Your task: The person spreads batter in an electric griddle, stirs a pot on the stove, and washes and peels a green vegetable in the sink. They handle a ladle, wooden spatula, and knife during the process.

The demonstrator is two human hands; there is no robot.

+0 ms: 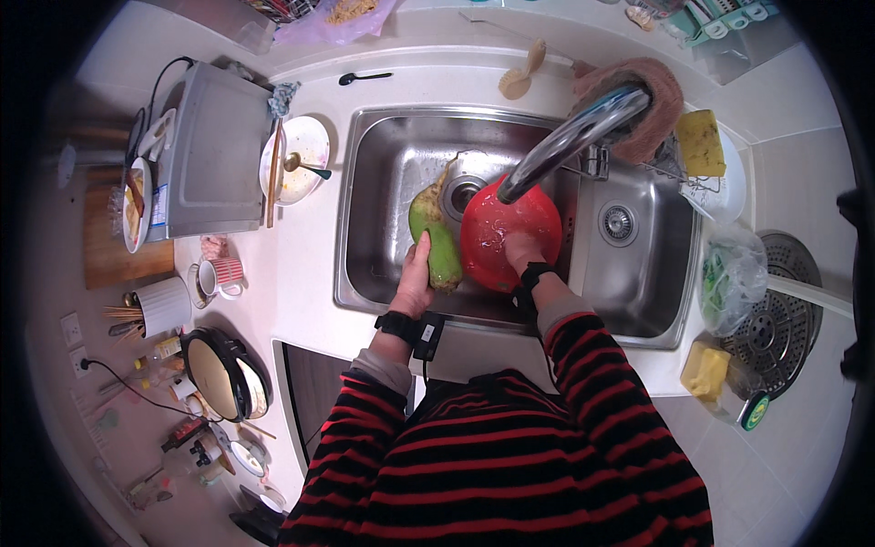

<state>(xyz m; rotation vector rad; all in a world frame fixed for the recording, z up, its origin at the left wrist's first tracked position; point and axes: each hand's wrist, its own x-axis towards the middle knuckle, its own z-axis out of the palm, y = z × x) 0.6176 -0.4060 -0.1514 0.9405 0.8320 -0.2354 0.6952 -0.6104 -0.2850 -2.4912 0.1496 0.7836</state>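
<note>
My left hand [415, 273] is wrapped around a long green radish [439, 249] in the larger sink bowl [383, 157]. The radish's thin root points away from me towards the drain strainer [465, 194]. To its right sits a red plastic basin [485, 256] with wet, shiny patches inside. My right hand [523, 247] reaches down into this basin; its fingers are hidden, so what it touches there cannot be seen. A chrome faucet [574, 140] arches over the basin, its spout end just above the far part.
The smaller sink bowl [639, 273] lies to the right. A yellow sponge [701, 143] and a brown cloth [649, 102] are behind it. On the left counter, a white plate [307, 140] holds a spoon and chopsticks. A bagged green vegetable [728, 273] rests at far right.
</note>
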